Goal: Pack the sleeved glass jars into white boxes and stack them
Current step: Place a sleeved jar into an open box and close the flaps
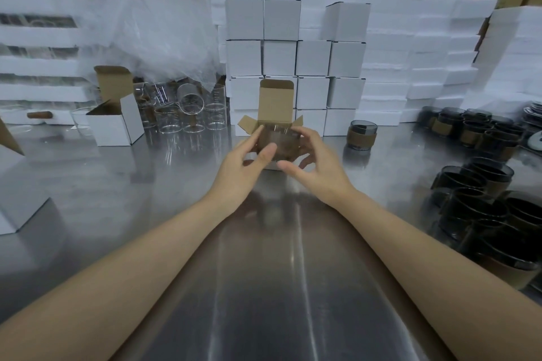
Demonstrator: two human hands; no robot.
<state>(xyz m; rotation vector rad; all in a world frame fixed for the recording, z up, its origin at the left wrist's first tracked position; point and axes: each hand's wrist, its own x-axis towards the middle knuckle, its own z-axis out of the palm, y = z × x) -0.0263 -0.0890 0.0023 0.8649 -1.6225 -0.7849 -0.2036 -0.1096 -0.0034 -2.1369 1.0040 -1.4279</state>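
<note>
both forearms reach straight ahead over the shiny steel table (pixel 176 184). the left hand (pixel 246 161) and right hand (pixel 311 161), fingers half curled, grip the brown-sleeved clear glass jar (pixel 278 141) between them, in the mouth of the open white cardboard box (pixel 275 97).

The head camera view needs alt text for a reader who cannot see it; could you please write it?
A left hand and a right hand hold a sleeved glass jar at the mouth of an open white box on a steel table. Closed white boxes are stacked behind it; clear glasses stand left, dark sleeved jars right.
</note>
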